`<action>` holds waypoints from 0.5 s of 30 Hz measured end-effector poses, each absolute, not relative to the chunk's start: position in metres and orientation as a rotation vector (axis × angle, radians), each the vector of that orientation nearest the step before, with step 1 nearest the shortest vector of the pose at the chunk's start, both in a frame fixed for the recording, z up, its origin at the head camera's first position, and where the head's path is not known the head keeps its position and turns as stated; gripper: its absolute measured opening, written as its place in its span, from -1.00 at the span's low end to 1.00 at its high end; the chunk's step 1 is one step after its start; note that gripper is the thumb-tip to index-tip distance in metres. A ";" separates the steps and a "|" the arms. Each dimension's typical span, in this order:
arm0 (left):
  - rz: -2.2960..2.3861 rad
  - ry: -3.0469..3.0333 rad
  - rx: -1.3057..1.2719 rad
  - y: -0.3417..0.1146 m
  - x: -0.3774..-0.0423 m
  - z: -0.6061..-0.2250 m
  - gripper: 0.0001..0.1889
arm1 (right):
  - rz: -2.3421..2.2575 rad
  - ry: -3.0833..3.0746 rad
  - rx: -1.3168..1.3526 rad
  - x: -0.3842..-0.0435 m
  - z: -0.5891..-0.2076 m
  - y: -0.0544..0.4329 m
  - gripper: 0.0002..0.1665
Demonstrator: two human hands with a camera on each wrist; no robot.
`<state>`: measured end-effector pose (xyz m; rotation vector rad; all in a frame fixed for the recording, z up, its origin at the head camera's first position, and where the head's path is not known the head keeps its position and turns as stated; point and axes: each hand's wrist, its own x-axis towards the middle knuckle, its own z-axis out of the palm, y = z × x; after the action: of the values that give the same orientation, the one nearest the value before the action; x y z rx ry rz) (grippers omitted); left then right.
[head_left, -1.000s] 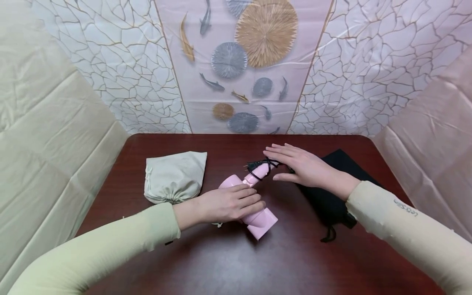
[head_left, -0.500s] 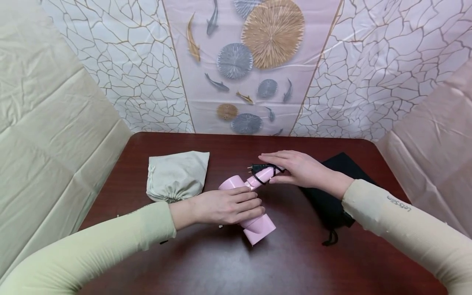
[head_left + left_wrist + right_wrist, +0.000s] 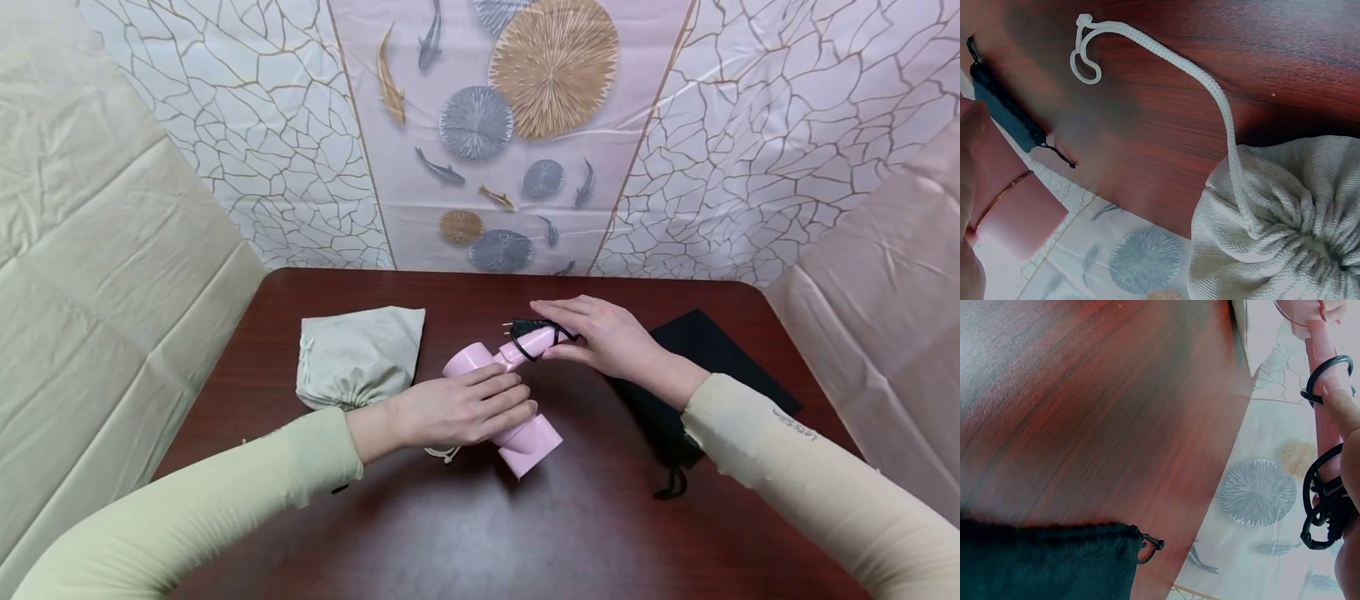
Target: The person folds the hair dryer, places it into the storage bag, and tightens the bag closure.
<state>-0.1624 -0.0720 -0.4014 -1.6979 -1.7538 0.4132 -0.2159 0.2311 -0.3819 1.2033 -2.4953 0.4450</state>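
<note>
A pink hair dryer (image 3: 534, 442) lies slanted between my hands, with its flat nozzle pointing down and right in the head view. My left hand (image 3: 457, 410) grips its barrel from above. At the far end, my right hand (image 3: 600, 333) holds the handle. A black cord (image 3: 564, 332) with a plug (image 3: 525, 326) is wound round that handle. In the right wrist view the thumb lies along the pink handle (image 3: 1325, 434) beside the cord loops (image 3: 1313, 494). Seen from the left wrist, part of the barrel (image 3: 1019, 212) shows a thin gold-coloured ring.
To the left lies a pale drawstring bag (image 3: 363, 354) with a gathered mouth and white cord (image 3: 1204, 78). A black drawstring bag (image 3: 723, 362) lies at the right, partly under my right forearm. The dark red table (image 3: 465, 542) meets patterned cloth (image 3: 487, 192) at the back.
My right hand has moved left onto the end of the handle and taken hold of it. The hair dryer has shifted slightly. My left hand stays on the barrel.
</note>
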 end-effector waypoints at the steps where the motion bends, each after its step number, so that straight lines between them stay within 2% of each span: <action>1: 0.413 -1.756 -1.691 -0.071 -0.163 -0.402 -0.55 | 0.455 -2.495 1.189 -0.216 -0.382 0.231 -0.13; 15: 0.391 -1.827 -1.624 -0.060 -0.176 -0.406 -0.56 | 0.453 -2.455 0.998 -0.213 -0.391 0.234 -0.11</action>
<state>-0.1756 -0.0599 -0.4061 -1.6245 -1.8273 0.3908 -0.2130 0.2336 -0.3910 0.9981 -2.4547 0.4528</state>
